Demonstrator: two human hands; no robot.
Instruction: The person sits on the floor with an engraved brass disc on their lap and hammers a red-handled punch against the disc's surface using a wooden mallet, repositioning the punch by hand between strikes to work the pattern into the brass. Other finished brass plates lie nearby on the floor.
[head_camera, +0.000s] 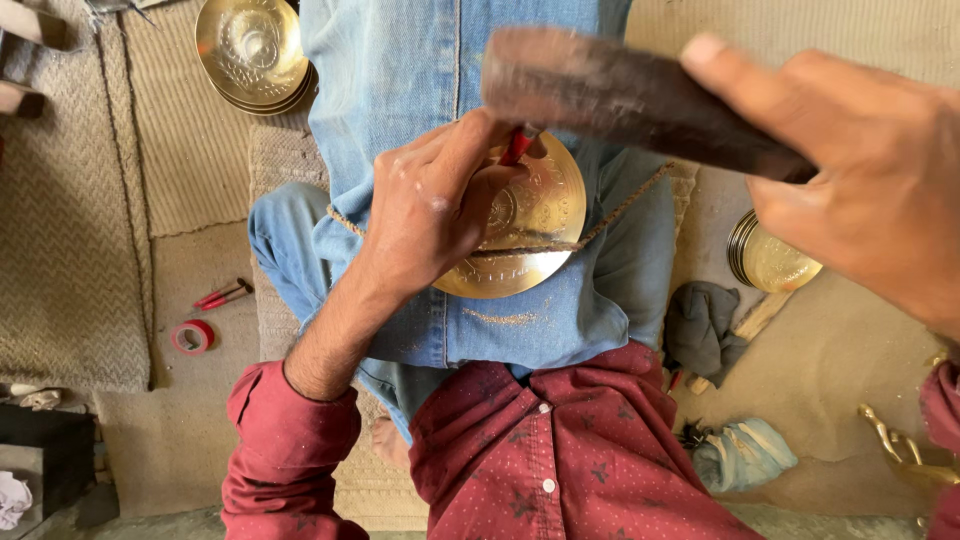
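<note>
On the lap, centre of view: a round brass plate (530, 235) with engraved rings and patterns rests on blue denim trousers (440, 80). A thin twisted cord (620, 205) runs across the plate's face and off to both sides over the denim. Fine brass-coloured dust lies on the denim just near of the plate.

Left hand (440, 200): fingers curled tight, pinching a small red-handled tool (517, 147) upright, its lower end hidden behind the fingers over the upper left part of the plate. Heel of the hand rests on the plate's left edge. Forearm comes up from the near left; dark red sleeve (285, 445) rolled back at the wrist.

Right hand (860, 175): large and close to the camera at upper right, fingers wrapped around a dark wooden block (620, 95), blurred, held above the red tool and apart from it. Index finger lies along the block's top.

Surroundings on the floor: a stack of brass plates (252, 52) at far left on a woven mat (70, 200); a second stack of plates (770, 258) at right, edge-on to the right hand. Left of the knee, a roll of red tape (192, 336) and a red tool (222, 295) lie near each other. Right of the lap, a grey cloth (700, 325); nearer, a pale blue rag (745, 450). A brass figure (900, 445) shows at the near right edge, partly cut off.
</note>
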